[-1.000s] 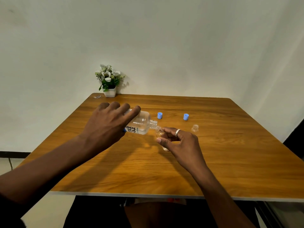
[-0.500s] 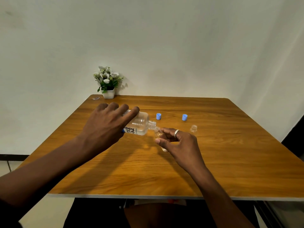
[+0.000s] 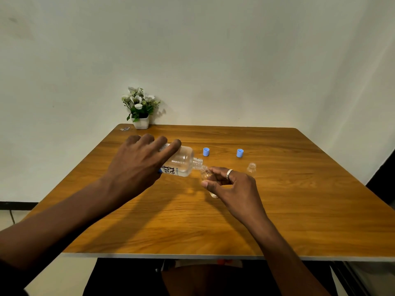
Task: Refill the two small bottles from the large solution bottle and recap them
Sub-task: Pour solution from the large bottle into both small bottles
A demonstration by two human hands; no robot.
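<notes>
Centrally, the left hand (image 3: 139,167) curls round the big bottle (image 3: 181,162), which is tipped sideways with its neck toward 3 o'clock, meeting the mouth of a small bottle (image 3: 206,175) pinched in the right hand (image 3: 233,186). From that hand, the second small bottle (image 3: 251,168) stands uncapped at 1 o'clock, a cap (image 3: 206,151) at 11 and a second cap (image 3: 240,153) at 12.

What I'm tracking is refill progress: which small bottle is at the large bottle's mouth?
The small bottle in the right hand, its neck at the mouth of the large bottle; the other small bottle stands alone on the table.
</notes>
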